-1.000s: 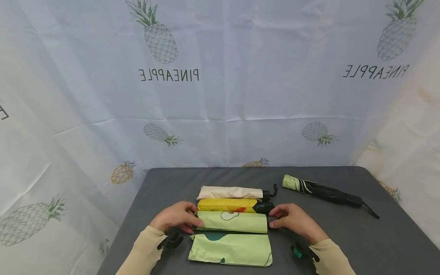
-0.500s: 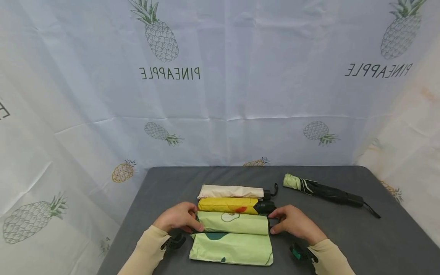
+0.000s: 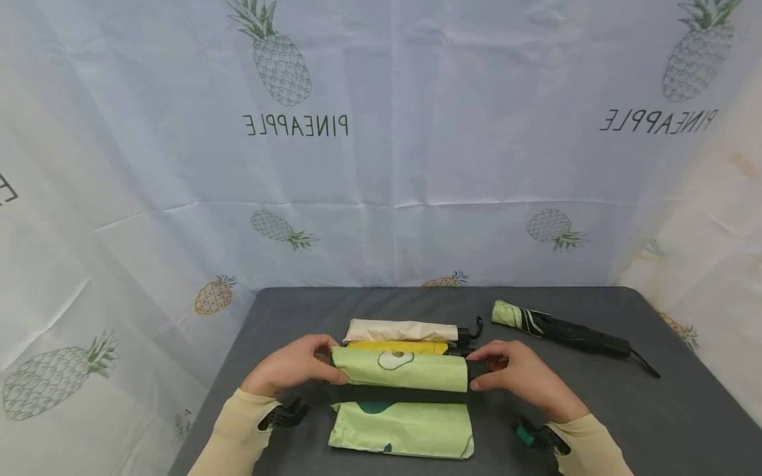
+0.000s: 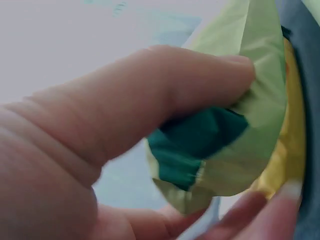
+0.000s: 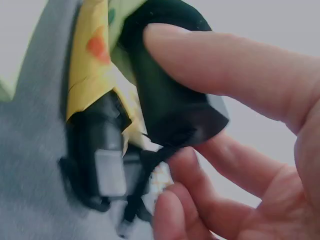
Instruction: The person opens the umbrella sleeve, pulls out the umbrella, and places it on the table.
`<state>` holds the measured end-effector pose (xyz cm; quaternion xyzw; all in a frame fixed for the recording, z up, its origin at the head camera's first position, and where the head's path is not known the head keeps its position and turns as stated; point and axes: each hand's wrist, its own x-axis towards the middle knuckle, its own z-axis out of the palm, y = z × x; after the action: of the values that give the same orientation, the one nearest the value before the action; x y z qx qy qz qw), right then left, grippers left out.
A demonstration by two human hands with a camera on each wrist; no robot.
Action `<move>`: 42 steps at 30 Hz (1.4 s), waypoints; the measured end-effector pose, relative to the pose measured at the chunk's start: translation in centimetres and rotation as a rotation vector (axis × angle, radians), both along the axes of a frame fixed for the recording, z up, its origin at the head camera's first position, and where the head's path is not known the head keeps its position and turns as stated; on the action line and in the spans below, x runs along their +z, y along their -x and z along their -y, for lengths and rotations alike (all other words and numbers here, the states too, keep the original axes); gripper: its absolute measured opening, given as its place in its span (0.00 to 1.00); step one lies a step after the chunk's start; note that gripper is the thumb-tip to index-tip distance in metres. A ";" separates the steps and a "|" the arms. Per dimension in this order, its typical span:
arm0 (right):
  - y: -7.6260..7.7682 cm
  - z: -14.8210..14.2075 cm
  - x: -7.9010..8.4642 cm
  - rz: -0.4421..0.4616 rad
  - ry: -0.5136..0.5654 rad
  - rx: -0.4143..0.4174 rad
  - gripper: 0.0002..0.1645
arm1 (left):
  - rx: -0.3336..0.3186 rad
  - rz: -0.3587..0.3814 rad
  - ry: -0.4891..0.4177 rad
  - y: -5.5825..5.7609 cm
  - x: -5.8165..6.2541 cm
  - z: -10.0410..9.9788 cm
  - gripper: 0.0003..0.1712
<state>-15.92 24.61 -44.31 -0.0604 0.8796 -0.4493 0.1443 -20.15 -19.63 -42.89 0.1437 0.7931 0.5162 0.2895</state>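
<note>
The held green umbrella [image 3: 399, 370] appears raised off the tabletop [image 3: 595, 423], just beside the yellow umbrella [image 3: 389, 346]. The left hand [image 3: 293, 365] pinches its soft cloth end; the right hand [image 3: 525, 379] pinches its black handle. Risks: loose cloth could slip, dropping the left end; the dangling strap [image 5: 143, 182] could snag the yellow umbrella's handle.

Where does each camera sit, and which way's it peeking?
Head: on the person's head, facing forward and down at the table and held green umbrella; left grip, right grip and sleeves show.
Left wrist: worn there, facing the umbrella's cloth end; left thumb and left fingers show.
Right wrist: worn there, facing its black handle; right thumb and right fingers show.
Both wrist views share that umbrella and the yellow umbrella.
</note>
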 end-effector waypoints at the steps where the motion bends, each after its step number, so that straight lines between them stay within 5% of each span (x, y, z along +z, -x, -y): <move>1: -0.1 -0.1 0.2 -0.015 0.012 -0.006 0.30 | -0.009 0.018 -0.040 0.0 0.1 0.1 0.25; 9: -0.2 -0.4 1.2 -0.067 0.135 -0.043 0.30 | -0.002 0.117 -0.261 0.6 0.9 -0.5 0.37; 24: -0.3 -0.2 1.8 0.039 0.383 -0.093 0.39 | 0.055 0.025 -0.260 1.1 1.9 -1.7 0.32; 42: -0.3 -0.1 1.6 0.023 0.354 -0.178 0.33 | 0.067 -0.016 -0.240 0.7 1.9 -2.4 0.33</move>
<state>-15.60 24.76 -42.67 -0.0016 0.7869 -0.6087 0.1012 -20.86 -17.21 -40.95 0.1549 0.7323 0.6156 0.2466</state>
